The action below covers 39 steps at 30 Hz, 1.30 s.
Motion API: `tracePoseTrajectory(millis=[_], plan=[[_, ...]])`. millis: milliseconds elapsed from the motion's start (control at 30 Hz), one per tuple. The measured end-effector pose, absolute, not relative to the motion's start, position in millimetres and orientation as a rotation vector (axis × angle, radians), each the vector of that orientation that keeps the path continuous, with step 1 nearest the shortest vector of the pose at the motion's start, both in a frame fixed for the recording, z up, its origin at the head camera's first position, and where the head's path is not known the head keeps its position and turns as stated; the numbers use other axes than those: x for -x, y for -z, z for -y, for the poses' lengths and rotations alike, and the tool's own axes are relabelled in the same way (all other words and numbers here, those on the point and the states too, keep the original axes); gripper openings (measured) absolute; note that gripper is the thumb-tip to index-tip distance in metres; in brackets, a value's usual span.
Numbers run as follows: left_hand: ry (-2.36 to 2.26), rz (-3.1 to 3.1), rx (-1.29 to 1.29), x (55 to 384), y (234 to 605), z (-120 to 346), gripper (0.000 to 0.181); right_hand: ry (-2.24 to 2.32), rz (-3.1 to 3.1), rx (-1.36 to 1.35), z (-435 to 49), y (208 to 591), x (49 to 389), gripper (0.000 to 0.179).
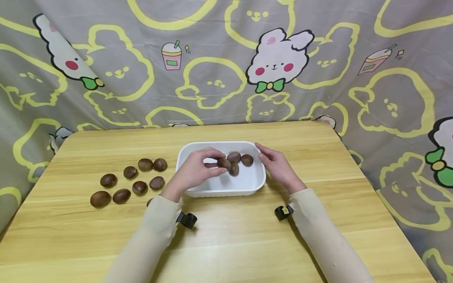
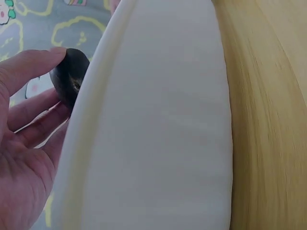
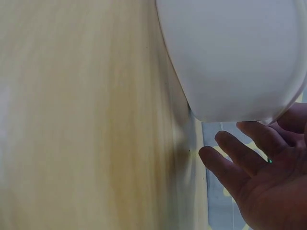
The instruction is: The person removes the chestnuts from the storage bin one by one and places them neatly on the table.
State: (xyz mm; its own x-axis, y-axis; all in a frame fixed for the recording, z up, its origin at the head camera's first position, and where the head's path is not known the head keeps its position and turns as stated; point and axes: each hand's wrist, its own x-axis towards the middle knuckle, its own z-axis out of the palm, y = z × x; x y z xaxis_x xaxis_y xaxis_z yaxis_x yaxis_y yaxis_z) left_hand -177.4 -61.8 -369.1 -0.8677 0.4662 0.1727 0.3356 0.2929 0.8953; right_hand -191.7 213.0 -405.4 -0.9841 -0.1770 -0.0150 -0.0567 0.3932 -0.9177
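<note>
My left hand (image 1: 192, 171) is over a white rectangular container (image 1: 219, 193) and pinches a brown chestnut (image 1: 224, 164) between thumb and fingers. In the left wrist view this chestnut (image 2: 71, 76) is partly hidden behind the container wall (image 2: 158, 115). Several chestnuts (image 1: 247, 160) lie in the container near its right side. At the right end, my right hand (image 1: 279, 167) touches the rim with its thumb and forefinger. The right wrist view shows the other fingers (image 3: 232, 167) of that hand loosely extended and spread below the container wall.
Left of the container, several loose chestnuts (image 1: 121, 195) lie on the wooden table (image 1: 240, 239). One more (image 1: 150, 201) is partly hidden by the left sleeve. A patterned curtain (image 1: 212, 90) hangs behind the table and along its sides.
</note>
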Motion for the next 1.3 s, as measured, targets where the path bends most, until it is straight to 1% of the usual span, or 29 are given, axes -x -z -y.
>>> tracePoseTrajectory(millis=[233,533,700,833,1133,1300], plan=[[-1.713,-2.4,-0.635,173.1,358.3,93.1,0.035,1.668,-2.527,0.221,-213.3,405.8,191.8,0.043],[-1.733,-2.48,-0.573,163.3,351.5,137.6,0.035,1.644,-2.533,0.229,-213.1,406.1,193.8,0.043],[-1.6,-2.604,-0.459,152.3,349.2,158.2,0.04,1.637,-2.537,0.221,-213.3,405.8,193.1,0.043],[-1.452,-2.725,-0.397,142.2,347.7,172.4,0.039,1.638,-2.536,0.219,-213.7,405.9,192.6,0.043],[-1.345,-2.802,-0.414,120.4,354.5,209.4,0.038,1.654,-2.538,0.217,-213.6,407.8,193.1,0.043],[-1.378,-2.811,-0.356,101.7,362.3,230.5,0.038,1.638,-2.543,0.222,-214.7,406.9,192.8,0.043]])
